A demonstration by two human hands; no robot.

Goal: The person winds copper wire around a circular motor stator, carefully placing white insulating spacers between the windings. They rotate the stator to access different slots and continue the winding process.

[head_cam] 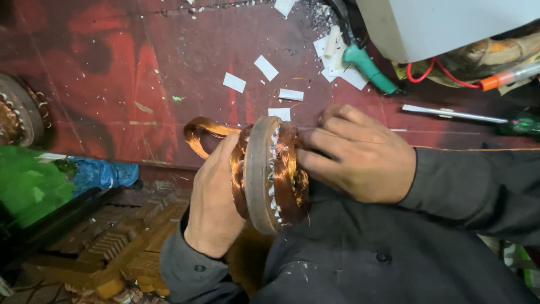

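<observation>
A round motor stator (260, 175) with copper wire windings stands on edge at the middle of the view, over my lap. My left hand (214, 202) grips its left side, fingers wrapped over the copper coil. My right hand (357, 152) presses against the right-side windings (289, 174), its fingers curled into the copper wire. A loose loop of copper wire (199, 132) sticks out behind the stator to the upper left.
A dark red worktop (140, 73) carries scattered white paper slips (234, 82), a green-handled tool (368, 68), a long metal tool (450, 114) and an orange-tipped pen (506, 76). A second stator (17, 115) lies at the left edge. Green and blue plastic (50, 180) lies at lower left.
</observation>
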